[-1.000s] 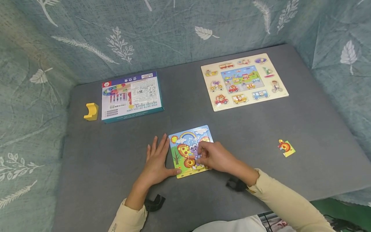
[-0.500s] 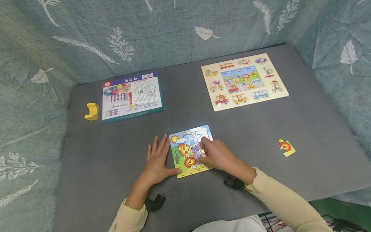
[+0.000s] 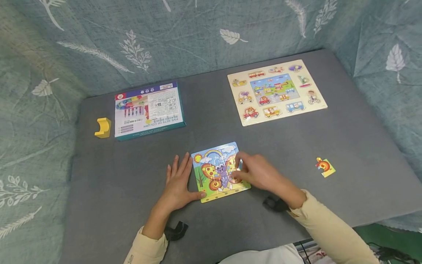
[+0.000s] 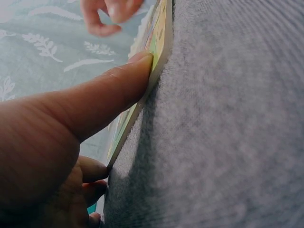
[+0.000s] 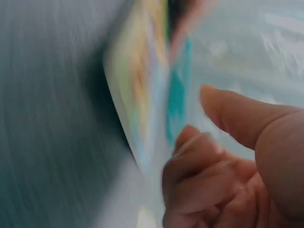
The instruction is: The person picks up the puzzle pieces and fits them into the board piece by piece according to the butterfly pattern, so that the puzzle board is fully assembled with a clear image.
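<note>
A square butterfly jigsaw puzzle lies flat on the grey table in the head view. My left hand rests at its left side, fingers straight. In the left wrist view, the left thumb presses on the puzzle's edge. Over the right side of the puzzle is my right hand, thumb and forefinger apart. The right wrist view shows nothing between that thumb and the bent fingers; the puzzle is blurred there. One loose puzzle piece, orange, yellow and green, lies farther right.
A beaded-toy box sits at the back left, beside a yellow curved block. At the back right lies a wooden vehicle puzzle board. Patterned cloth hangs behind the table.
My right hand has drawn back to the right, its thumb and forefinger now apart, uncovering the butterfly's right wing. The left hand stays where it was.
</note>
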`<state>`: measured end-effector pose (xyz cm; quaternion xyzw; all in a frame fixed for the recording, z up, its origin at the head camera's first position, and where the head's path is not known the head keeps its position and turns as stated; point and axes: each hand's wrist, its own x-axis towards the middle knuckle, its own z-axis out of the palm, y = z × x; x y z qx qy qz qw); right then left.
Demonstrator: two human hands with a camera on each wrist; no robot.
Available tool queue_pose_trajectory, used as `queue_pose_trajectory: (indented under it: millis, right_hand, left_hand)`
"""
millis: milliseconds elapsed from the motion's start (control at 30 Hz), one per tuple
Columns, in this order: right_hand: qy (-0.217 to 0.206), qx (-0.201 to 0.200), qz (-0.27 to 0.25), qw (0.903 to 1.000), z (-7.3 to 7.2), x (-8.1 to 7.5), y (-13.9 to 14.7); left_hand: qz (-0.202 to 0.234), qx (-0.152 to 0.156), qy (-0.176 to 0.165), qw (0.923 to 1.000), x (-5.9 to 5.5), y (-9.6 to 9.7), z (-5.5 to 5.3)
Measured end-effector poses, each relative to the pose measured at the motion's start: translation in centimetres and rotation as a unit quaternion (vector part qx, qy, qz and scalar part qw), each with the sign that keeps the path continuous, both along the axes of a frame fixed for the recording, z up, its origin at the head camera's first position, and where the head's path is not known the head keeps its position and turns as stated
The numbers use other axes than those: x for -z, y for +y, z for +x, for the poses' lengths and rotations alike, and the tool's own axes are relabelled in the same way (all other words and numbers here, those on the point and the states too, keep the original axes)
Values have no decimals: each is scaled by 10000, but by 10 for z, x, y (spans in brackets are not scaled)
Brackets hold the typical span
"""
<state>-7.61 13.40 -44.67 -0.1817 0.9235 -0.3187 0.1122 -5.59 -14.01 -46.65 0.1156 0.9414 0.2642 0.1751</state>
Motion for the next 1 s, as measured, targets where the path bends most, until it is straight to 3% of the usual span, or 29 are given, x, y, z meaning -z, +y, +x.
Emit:
queue_pose_trajectory:
  millis: [167, 267, 467, 600, 733, 1000]
  right_hand:
    - [10, 693, 651, 9955, -7, -27, 68]
    - [-553, 1115, 1136, 9857, -2, -40, 112]
    - [-1263, 1812, 1852, 9576, 21, -35, 171]
    - [-1560, 2134, 2064, 9421, 34, -23, 183]
    - [-1571, 2336, 2110, 9361, 39, -15, 183]
    - [-1093, 2324, 1634, 9526, 32, -16, 167]
  left_hand:
    - [-22, -11, 19, 10000, -1, 1, 0]
    - [5, -24, -7, 10000, -2, 1, 1]
    - [39, -23, -110, 9999, -2, 0, 2]
    - [14, -19, -110, 9999, -3, -1, 2]
    - [-7, -29, -102, 9999, -3, -2, 2]
    - [-37, -8, -66, 10000, -2, 0, 0]
